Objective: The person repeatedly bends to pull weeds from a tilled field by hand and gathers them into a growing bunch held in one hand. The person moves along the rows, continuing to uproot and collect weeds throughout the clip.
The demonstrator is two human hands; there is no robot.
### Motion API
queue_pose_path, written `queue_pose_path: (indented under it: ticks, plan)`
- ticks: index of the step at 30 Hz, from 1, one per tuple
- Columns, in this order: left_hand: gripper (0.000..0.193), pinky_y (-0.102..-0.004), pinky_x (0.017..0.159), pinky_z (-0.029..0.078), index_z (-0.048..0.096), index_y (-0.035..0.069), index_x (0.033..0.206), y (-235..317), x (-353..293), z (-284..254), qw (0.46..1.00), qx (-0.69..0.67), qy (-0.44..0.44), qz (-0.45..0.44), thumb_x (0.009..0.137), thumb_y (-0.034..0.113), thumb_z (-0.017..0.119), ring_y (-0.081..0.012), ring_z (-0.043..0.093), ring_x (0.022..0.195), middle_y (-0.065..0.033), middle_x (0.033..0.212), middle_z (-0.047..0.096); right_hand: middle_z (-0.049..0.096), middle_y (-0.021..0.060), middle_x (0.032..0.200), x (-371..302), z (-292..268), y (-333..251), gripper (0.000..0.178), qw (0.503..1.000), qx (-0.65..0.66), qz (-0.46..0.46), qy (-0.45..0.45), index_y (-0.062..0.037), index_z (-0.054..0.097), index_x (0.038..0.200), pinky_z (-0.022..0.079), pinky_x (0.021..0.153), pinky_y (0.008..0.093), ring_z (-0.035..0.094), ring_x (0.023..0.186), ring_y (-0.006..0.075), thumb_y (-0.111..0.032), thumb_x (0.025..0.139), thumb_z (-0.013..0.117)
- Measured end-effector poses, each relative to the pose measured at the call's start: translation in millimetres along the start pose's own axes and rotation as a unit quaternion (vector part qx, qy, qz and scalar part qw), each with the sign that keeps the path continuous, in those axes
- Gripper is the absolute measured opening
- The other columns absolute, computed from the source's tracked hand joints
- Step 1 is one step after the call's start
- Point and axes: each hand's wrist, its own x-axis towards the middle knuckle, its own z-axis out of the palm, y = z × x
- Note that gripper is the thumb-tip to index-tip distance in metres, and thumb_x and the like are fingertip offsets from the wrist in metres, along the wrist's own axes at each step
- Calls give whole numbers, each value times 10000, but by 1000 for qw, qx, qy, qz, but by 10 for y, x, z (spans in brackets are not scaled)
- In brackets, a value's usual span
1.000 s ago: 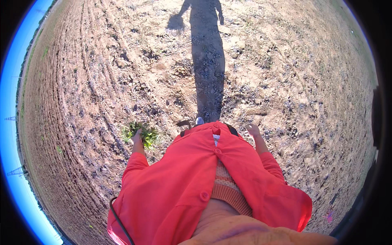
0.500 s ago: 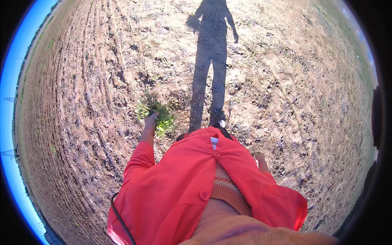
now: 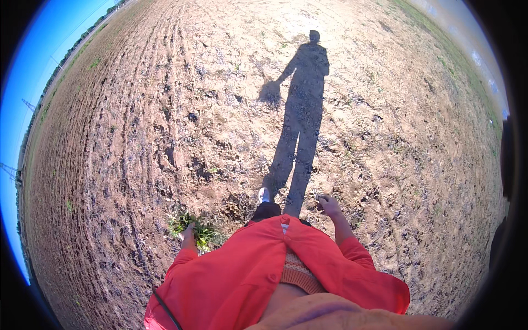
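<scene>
- The bunch of green plants (image 3: 205, 233) hangs low at the person's left side, above the bare field (image 3: 137, 165) — leafy, loose, its lower edge hard to make out against the soil.
- From where I stand, the step in hand looks like carrying that bunch on foot: one pale shoe (image 3: 264, 194) is set forward of the body.
- The next move, I'd judge, calls for a firm left grip and careful footing, since the ground is all clods and crumbs.
- The left hand (image 3: 188, 233) is closed around the bunch, leaves sticking out on both sides of the fist.
- The right hand (image 3: 331, 207) is out beyond the jacket hem, touching no plant, fingers partly curled — whether they pinch something small, I can't tell.
- The red jacket (image 3: 220, 280) falls between the two arms.
- Ahead, a long shadow (image 3: 306, 93) stretches toward the field's far edge; a pylon (image 3: 9, 171) stands past its left edge.
</scene>
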Motion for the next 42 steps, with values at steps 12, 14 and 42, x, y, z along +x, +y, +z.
queue_pose_path:
  ticks: [12, 14, 42]
  plan:
    - [749, -333, 646, 461, 509, -73, 1046, 2793, 98, 2829, 982, 53, -128, 127, 515, 368, 799, -212, 543, 726, -136, 883, 588, 585, 90, 677, 1562, -575, -165, 227, 978, 33, 182, 99, -54, 548, 979, 464, 467, 314, 581, 567, 179, -220, 824, 527]
    - [716, -327, 628, 456, 508, -82, 1028, 3276, -524, 3330, 963, 55, -226, 139, 518, 332, 793, -210, 546, 745, -143, 899, 585, 588, 94, 681, 1664, -716, -279, 231, 972, 34, 198, 123, -59, 548, 979, 463, 473, 320, 581, 572, 184, -228, 823, 528]
    - [361, -310, 396, 367, 554, -1, 623, 4372, -514, 5684, 998, -69, -4, 4, 523, 235, 807, -143, 405, 416, -55, 533, 509, 611, 89, 712, 5953, -2270, -3421, 228, 993, 24, 119, 5, -29, 549, 957, 428, 412, 289, 598, 551, 170, -198, 811, 501]
